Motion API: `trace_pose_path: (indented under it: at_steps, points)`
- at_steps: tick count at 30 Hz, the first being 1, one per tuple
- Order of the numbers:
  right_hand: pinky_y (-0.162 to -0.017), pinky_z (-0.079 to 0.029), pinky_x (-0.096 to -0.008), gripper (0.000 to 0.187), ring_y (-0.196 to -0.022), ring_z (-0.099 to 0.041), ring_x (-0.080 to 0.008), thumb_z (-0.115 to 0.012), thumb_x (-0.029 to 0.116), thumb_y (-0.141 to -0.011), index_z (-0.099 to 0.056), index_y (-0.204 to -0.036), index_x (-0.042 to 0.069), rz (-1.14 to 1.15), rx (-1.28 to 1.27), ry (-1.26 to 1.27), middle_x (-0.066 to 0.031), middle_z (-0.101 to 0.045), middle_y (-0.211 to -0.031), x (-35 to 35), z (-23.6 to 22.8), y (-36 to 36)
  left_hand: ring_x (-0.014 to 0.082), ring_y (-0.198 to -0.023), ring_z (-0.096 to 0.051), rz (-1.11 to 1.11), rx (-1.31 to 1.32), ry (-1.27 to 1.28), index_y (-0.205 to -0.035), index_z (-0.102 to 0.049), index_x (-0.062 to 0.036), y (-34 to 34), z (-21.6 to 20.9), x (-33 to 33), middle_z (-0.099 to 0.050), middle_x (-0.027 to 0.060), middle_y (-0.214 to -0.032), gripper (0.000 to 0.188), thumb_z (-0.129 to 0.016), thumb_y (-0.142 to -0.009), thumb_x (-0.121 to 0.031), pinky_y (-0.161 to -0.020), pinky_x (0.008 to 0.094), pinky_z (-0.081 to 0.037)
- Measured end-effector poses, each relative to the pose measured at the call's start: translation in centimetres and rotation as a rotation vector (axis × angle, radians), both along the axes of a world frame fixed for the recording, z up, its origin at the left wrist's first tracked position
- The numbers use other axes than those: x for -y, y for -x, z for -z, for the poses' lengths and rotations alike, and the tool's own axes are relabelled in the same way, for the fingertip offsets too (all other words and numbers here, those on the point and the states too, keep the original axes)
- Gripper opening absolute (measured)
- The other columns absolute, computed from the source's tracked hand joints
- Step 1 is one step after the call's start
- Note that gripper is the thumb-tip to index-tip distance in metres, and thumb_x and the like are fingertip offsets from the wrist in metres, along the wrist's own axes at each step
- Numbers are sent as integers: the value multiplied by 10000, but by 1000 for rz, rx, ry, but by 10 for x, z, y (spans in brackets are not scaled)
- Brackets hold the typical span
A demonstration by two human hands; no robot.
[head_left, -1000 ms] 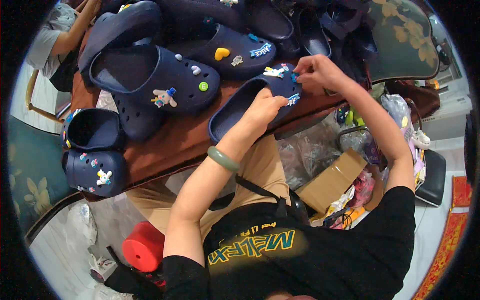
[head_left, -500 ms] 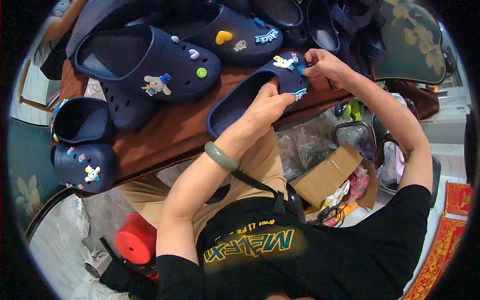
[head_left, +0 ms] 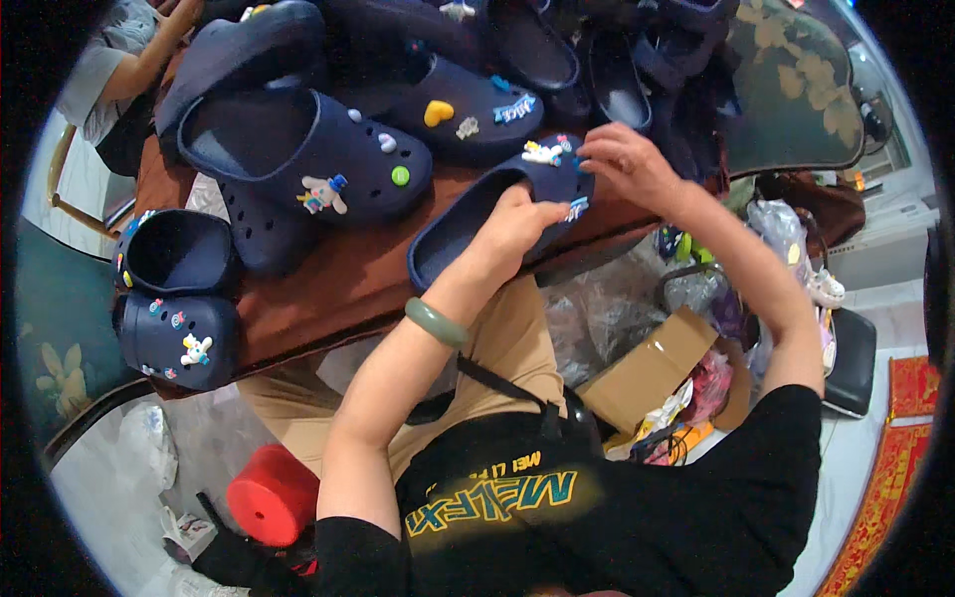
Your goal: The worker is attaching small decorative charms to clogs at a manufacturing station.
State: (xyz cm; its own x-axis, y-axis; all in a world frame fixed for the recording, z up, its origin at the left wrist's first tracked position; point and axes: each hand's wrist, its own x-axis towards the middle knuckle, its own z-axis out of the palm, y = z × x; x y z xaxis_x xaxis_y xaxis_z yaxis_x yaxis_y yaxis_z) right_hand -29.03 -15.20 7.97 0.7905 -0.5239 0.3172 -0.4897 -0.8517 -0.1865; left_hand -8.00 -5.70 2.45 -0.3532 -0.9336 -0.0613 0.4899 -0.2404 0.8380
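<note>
over brown cloth (head_left: 328, 308), left hand (head_left: 509, 234) pinches navy clog (head_left: 448, 239), fingertips hidden; grip of right hand (head_left: 634, 166) is unclear.

Navy clog (head_left: 472, 211), brown cloth (head_left: 318, 303), green bangle (head_left: 436, 323)

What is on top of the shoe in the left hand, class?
On the shoe are a white figure charm, a small round charm and, beside the left hand, a blue-and-white charm. Anything under the right hand is covered.

Shirt (head_left: 637, 517) has yellow-edged lettering; rear clog (head_left: 460, 90)'s blue banner (head_left: 514, 108), white letters; held clog (head_left: 453, 239)'s small banner (head_left: 577, 208), half-hidden letters; green charm (head_left: 400, 176), one letter.
</note>
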Motion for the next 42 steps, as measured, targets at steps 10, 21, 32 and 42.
trace_pose_path:
  at_steps: [10, 21, 32, 42]
  points:
    - [-862, -461, -368, 179, -972, -597, -325, -511, 134, -953, -623, -1027, 15, 638, 492, -129, -160, -615, -1000, -24, 105, 8, 146, -1072, -542, 60, 51, 2, -1285, -544, 2, 2, 7, -6, -600, 48, -1200, 483, -645, -905, -279, -948, 287, -415]
    - [-869, -446, -311, 256, -989, -552, -158, -467, 198, -1016, -541, -1173, 9, 615, 1025, -389, -64, -590, -1043, -117, 102, -31, 145, -876, -615, -113, 117, -52, -1190, -580, 50, -1, -15, -14, -645, 75, -1068, 534, -546, -965, -434, -791, 296, -483]
    - [-1088, -326, -372, 882, -1313, -386, -247, -732, 230, -810, -186, -1472, 25, 192, 1067, -852, -122, -358, -1415, -224, 112, -101, 160, -1111, -495, -208, 168, 37, -1305, -473, 45, -13, -62, -99, -540, 96, -1217, 485, -476, -1013, -342, -956, 295, -397]
    - [-987, -418, -321, 625, -1113, -535, -196, -498, 145, -800, -371, -1389, -17, 254, 1126, -904, -107, -548, -1232, -138, 36, -65, 188, -1030, -639, -253, 359, -54, -1205, -588, 25, -176, 1, -233, -689, 138, -1093, 378, -461, -1013, -274, -913, 309, -478]
